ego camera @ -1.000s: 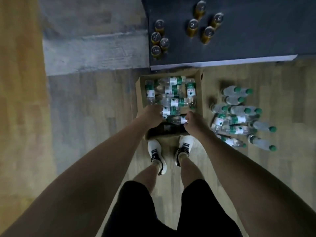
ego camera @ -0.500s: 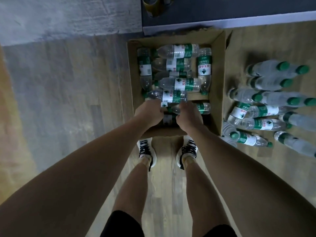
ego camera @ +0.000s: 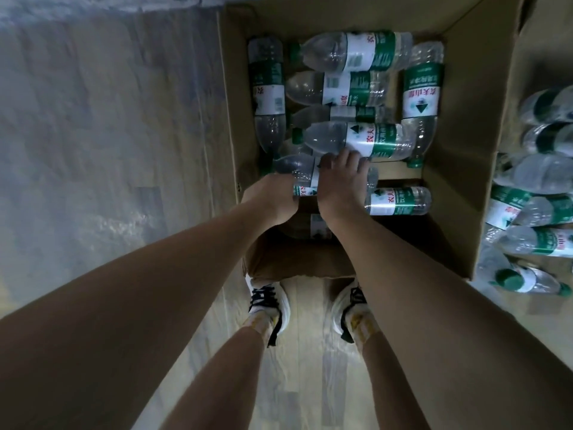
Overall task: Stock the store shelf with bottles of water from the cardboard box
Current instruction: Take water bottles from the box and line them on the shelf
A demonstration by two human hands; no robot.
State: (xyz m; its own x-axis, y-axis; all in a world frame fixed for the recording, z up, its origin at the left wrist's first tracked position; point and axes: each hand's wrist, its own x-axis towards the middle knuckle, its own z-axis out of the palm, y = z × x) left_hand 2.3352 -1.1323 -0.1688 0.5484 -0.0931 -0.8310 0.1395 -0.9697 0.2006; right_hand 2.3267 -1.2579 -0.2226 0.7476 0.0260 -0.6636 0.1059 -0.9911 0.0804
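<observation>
An open cardboard box point(ego camera: 459, 119) stands on the floor in front of my feet. Several clear water bottles with green and white labels lie in it, one of them near the top point(ego camera: 356, 52). Both my hands reach into the near part of the box. My left hand point(ego camera: 271, 198) curls around the lower end of a lying bottle point(ego camera: 294, 169). Beside it, my right hand point(ego camera: 342, 180) grips over a bottle, its fingertips touching the bottle beyond point(ego camera: 372, 141). What lies under my palms is hidden. The shelf is out of view.
Several more water bottles point(ego camera: 539, 240) lie loose on the wooden floor to the right of the box. My two white shoes point(ego camera: 266, 305) stand at the box's near wall. Bare wooden floor stretches to the left.
My head has come down much closer to the box, and the dark shelf with its cans has left the view. Both hands have moved a little deeper among the bottles.
</observation>
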